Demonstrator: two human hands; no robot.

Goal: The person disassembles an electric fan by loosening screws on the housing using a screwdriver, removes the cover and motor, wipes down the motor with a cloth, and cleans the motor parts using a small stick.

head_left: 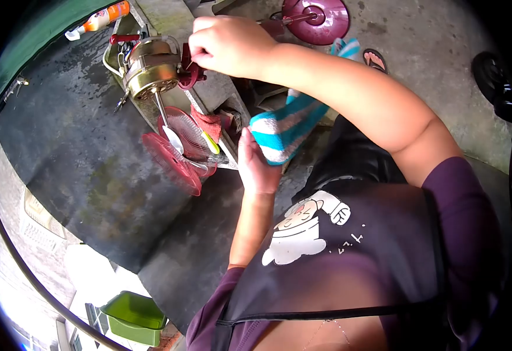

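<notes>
My left hand (259,167) holds a fuzzy blue-and-white striped cloth (291,130), its thumb up and its fingers hidden behind the fabric. The cloth runs back under my right forearm. Above and to the left, my right hand (229,48) is closed in a pinch against the maroon part (191,73) at the end of a brassy fan motor (153,67). What its fingertips grip is hidden. The motor lies on a concrete ledge, with a red handle-like piece (125,38) beside it.
Below the motor are pink mesh baskets (174,167) with a white spoon (174,140), a red rag (206,123) and a yellow-green handle (211,142). A maroon round base (316,20), an orange bottle (107,16) and a green basin (133,313) stand around. A sandalled foot (375,60) shows.
</notes>
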